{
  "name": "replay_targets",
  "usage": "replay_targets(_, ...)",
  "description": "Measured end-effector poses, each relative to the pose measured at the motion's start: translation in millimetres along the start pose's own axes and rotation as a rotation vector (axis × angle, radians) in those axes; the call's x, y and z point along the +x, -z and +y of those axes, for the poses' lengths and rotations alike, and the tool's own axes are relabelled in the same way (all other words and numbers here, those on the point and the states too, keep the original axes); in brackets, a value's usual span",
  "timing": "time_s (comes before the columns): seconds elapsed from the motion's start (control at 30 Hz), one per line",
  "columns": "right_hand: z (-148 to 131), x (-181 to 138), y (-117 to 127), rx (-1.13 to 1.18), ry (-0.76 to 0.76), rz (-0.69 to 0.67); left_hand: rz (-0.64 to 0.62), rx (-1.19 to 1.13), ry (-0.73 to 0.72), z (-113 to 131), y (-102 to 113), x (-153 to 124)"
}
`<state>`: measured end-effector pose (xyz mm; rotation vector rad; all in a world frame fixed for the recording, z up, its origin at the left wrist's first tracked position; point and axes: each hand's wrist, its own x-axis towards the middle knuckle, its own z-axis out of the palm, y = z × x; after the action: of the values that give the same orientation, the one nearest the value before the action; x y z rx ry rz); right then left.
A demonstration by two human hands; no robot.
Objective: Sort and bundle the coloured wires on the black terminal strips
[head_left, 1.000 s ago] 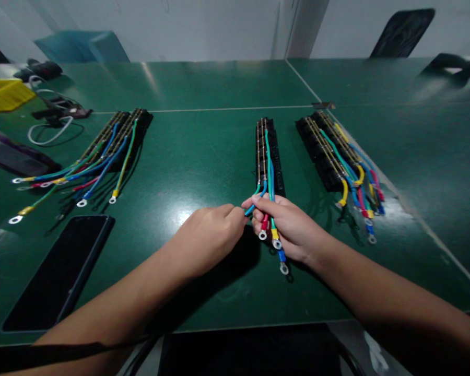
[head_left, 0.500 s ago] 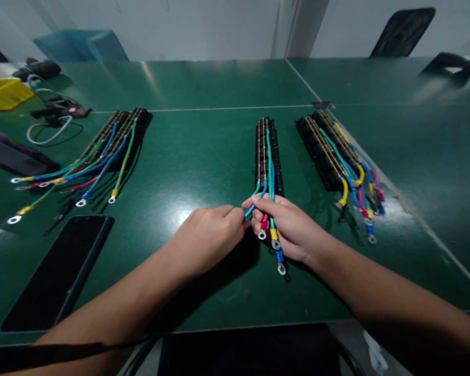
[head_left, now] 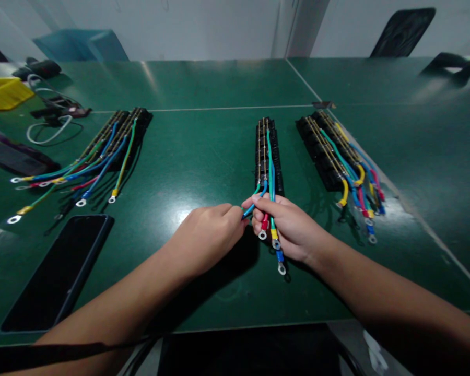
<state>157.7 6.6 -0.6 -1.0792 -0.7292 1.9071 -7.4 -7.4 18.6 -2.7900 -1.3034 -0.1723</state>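
Observation:
A black terminal strip (head_left: 265,151) lies in the middle of the green table (head_left: 203,146), with coloured wires (head_left: 269,183) running from it toward me. My right hand (head_left: 293,227) is closed round the near ends of those wires, whose ring lugs (head_left: 280,261) hang below my fingers. My left hand (head_left: 209,235) is curled and pinches a blue wire (head_left: 251,208) beside my right thumb.
Another wired terminal strip (head_left: 115,138) lies at the left and a third (head_left: 329,149) at the right. A dark phone (head_left: 58,271) rests at the near left. A yellow tray (head_left: 3,93), white cable and small dark items sit at the far left.

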Motion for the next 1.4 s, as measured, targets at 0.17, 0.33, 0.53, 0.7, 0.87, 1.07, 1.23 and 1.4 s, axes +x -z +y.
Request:
replay_targets(0.17,-0.6,0.1,0.2,-0.007,0.001,0.004,0.013,0.007,-0.027,-0.4,-1.8,-0.2)
replay_targets(0.33,-0.2,0.1,1.4,-0.023,0.007,-0.008,0.020,0.026,-0.053,-0.8,-2.6,-2.0)
replay_targets(0.53,-0.7,0.3,0.0,-0.039,0.007,-0.002,0.022,-0.103,0.021,0.9,-2.0,-0.1)
replay_targets(0.7,1.6,0.0,-2.1,-0.061,0.019,0.031,0.085,-0.294,0.103,0.5,-3.6,0.7)
replay_targets(0.87,5.6,-0.5,-2.7,-0.074,0.055,0.045,0.093,-0.439,0.164,1.0,1.4,1.3)
replay_targets(1.07,4.6,-0.6,0.1,-0.041,0.053,-0.019,-0.130,-1.054,0.377,1.8,3.7,3.0)
replay_targets(1.23,2.0,-0.3,0.9,-0.060,0.040,-0.049,-0.270,-1.582,0.541,-3.2,2.0,5.1)
replay_targets(1.4,0.6,-1.2,2.1,-0.044,0.015,-0.098,-0.369,-1.806,0.574,-6.3,3.6,5.2)
